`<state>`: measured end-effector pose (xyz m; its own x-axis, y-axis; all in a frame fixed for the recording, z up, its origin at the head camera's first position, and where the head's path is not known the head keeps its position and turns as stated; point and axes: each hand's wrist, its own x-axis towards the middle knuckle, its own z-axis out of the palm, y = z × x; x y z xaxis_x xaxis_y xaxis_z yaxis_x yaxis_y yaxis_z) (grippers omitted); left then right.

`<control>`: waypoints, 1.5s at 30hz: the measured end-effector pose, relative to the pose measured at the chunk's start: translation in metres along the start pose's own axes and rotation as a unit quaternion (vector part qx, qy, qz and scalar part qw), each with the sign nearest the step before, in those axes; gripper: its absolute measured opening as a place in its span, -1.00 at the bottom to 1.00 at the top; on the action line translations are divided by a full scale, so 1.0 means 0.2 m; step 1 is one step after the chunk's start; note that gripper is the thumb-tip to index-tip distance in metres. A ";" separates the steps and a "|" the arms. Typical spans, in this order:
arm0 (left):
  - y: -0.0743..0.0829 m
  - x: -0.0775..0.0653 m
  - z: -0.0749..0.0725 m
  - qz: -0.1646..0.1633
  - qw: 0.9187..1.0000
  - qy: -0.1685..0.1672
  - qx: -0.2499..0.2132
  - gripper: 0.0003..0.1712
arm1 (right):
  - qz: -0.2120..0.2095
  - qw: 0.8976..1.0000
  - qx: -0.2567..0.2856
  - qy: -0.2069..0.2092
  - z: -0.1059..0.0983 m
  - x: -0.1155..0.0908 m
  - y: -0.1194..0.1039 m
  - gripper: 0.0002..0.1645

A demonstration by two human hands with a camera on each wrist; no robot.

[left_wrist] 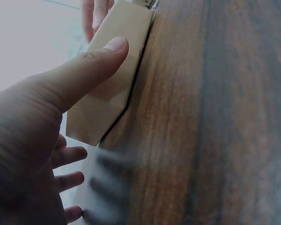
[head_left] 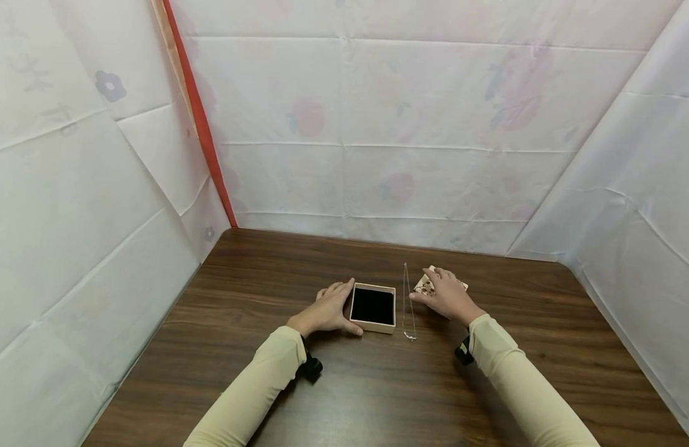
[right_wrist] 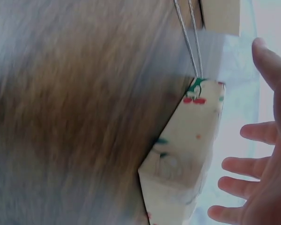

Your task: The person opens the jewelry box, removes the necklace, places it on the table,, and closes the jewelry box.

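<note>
An open square jewelry box (head_left: 373,327) with a black lining stands on the table in the head view. My left hand (head_left: 328,308) holds its left side, thumb along the front face and forefinger at the back left corner. The left wrist view shows that thumb (left_wrist: 96,65) on the box's plain tan wall (left_wrist: 114,89). A thin silver necklace (head_left: 406,304) lies lengthwise right of the box. Farther right is the box lid (head_left: 427,286), pale with a cherry print, partly hidden under my right hand (head_left: 447,295). The fingers of that hand are spread beside the lid (right_wrist: 187,136) in the right wrist view.
The dark wood-grain table (head_left: 378,391) extends around these things. Behind it hangs a white patterned sheet (head_left: 400,124), with more sheeting at both sides and a red strip (head_left: 201,118) at the back left corner.
</note>
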<state>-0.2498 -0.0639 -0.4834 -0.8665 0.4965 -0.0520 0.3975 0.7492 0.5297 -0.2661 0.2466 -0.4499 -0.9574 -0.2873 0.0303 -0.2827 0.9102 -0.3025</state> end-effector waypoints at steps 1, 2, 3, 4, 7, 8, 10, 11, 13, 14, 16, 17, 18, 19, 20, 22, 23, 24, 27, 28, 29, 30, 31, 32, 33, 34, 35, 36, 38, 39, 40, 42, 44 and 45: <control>0.00 0.00 0.00 0.000 1.000 0.000 -0.001 0.45 | 0.005 1.000 -0.007 0.000 0.00 0.00 0.01 0.04; 0.00 0.00 0.00 0.000 1.000 0.000 -0.002 0.45 | 0.010 1.000 -0.014 -0.002 0.00 0.00 0.02 0.05; 0.00 0.00 0.01 0.000 1.000 0.000 -0.003 0.45 | 0.014 1.000 -0.021 -0.003 -0.01 0.00 0.03 0.06; 0.00 0.00 0.01 0.000 1.000 0.001 -0.004 0.45 | 0.016 0.999 -0.030 -0.005 -0.01 0.00 0.04 0.07; 0.00 0.00 0.00 -0.001 1.000 0.003 -0.002 0.45 | 0.023 0.999 -0.043 -0.010 -0.02 0.00 0.06 0.09; 0.00 0.00 0.00 0.000 1.000 0.004 -0.002 0.45 | 0.022 0.999 -0.045 -0.010 -0.03 0.00 0.07 0.09; 0.00 0.00 0.00 0.001 1.000 0.006 0.001 0.44 | 0.025 0.998 -0.048 -0.014 -0.04 0.00 0.09 0.10; 0.00 0.00 0.00 0.001 1.000 0.005 0.001 0.44 | 0.028 0.998 -0.046 -0.015 -0.04 0.00 0.10 0.11; 0.00 0.00 0.00 0.000 1.000 0.005 0.005 0.44 | 0.032 0.999 -0.041 -0.017 -0.05 -0.01 0.11 0.13; 0.01 0.00 0.00 0.001 1.000 0.006 0.004 0.44 | 0.034 0.999 -0.038 -0.019 -0.05 -0.01 0.12 0.13; 0.01 0.00 0.00 -0.001 1.000 0.007 0.005 0.44 | 0.040 0.999 -0.029 -0.023 -0.05 -0.02 0.13 0.14; 0.01 0.00 0.00 -0.001 1.000 0.007 0.004 0.44 | 0.042 0.998 -0.028 -0.024 -0.04 -0.02 0.14 0.14; 0.01 0.00 0.01 -0.001 1.000 0.008 0.005 0.44 | 0.044 0.998 -0.026 -0.025 -0.04 -0.03 0.15 0.14; 0.01 0.00 0.01 0.000 1.000 0.008 0.006 0.44 | 0.044 0.998 -0.027 -0.025 -0.03 -0.03 0.16 0.15; 0.01 0.00 0.01 0.001 1.000 0.009 0.005 0.44 | 0.046 0.998 -0.028 -0.025 -0.03 -0.03 0.16 0.15; 0.01 0.00 0.01 0.000 1.000 0.009 0.007 0.44 | 0.047 0.998 -0.028 -0.026 -0.02 -0.03 0.18 0.16; 0.01 0.00 0.01 0.000 1.000 0.009 0.007 0.44 | 0.049 0.998 -0.028 -0.027 -0.02 -0.03 0.18 0.16; 0.01 0.00 0.02 0.000 1.000 0.010 0.006 0.44 | 0.049 0.998 -0.027 -0.026 -0.02 -0.03 0.19 0.17; 0.01 0.01 0.02 0.001 1.000 0.013 0.003 0.45 | 0.052 0.998 -0.020 -0.030 -0.02 -0.03 0.20 0.18; 0.01 0.01 0.02 0.000 1.000 0.013 0.001 0.45 | 0.052 0.998 -0.018 -0.032 -0.02 -0.03 0.20 0.18; 0.01 0.01 0.01 0.000 1.000 0.012 0.000 0.46 | 0.051 0.998 -0.016 -0.034 -0.02 -0.03 0.21 0.18; 0.01 0.01 0.02 -0.001 1.000 0.012 0.000 0.46 | 0.050 0.998 -0.014 -0.036 -0.02 -0.02 0.21 0.18; 0.01 0.02 0.02 -0.001 1.000 0.011 -0.001 0.47 | 0.050 0.998 -0.012 -0.039 -0.02 -0.02 0.21 0.18; 0.01 0.02 0.02 -0.002 1.000 0.011 -0.001 0.47 | 0.049 0.998 -0.010 -0.041 -0.02 -0.02 0.22 0.18; 0.02 0.02 0.02 -0.002 1.000 0.010 -0.001 0.47 | 0.049 0.998 -0.007 -0.043 -0.02 -0.02 0.22 0.18; 0.02 0.02 0.02 -0.002 1.000 0.011 -0.001 0.47 | 0.048 0.998 -0.006 -0.044 -0.02 -0.02 0.22 0.18; 0.02 0.02 0.02 -0.003 1.000 0.012 0.000 0.48 | 0.047 0.998 -0.004 -0.044 -0.02 -0.02 0.23 0.17; 0.02 0.02 0.03 -0.003 1.000 0.013 0.000 0.48 | 0.045 0.998 -0.002 -0.043 -0.02 -0.02 0.23 0.16; 0.02 0.03 0.03 -0.003 1.000 0.016 -0.002 0.48 | 0.043 0.998 0.000 -0.040 -0.02 -0.02 0.23 0.15; 0.02 0.03 0.03 -0.003 1.000 0.016 -0.004 0.48 | 0.041 0.998 0.000 -0.037 -0.02 -0.02 0.23 0.15; 0.02 0.03 0.03 -0.003 1.000 0.017 -0.005 0.48 | 0.039 0.999 0.001 -0.035 -0.02 -0.02 0.23 0.15; 0.03 0.03 0.03 -0.002 1.000 0.018 -0.009 0.47 | 0.035 0.999 0.002 -0.030 -0.02 -0.03 0.23 0.15; 0.03 0.02 0.03 -0.001 1.000 0.019 -0.011 0.47 | 0.033 0.999 0.002 -0.027 -0.02 -0.03 0.22 0.16; 0.03 0.02 0.03 0.000 1.000 0.020 -0.012 0.47 | 0.032 0.999 0.002 -0.025 -0.02 -0.03 0.22 0.16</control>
<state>-0.2493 -0.0540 -0.4860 -0.8775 0.4791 -0.0187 0.3913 0.7380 0.5497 -0.2734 0.2897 -0.4601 -0.9691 -0.2439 -0.0373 -0.2212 0.9259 -0.3063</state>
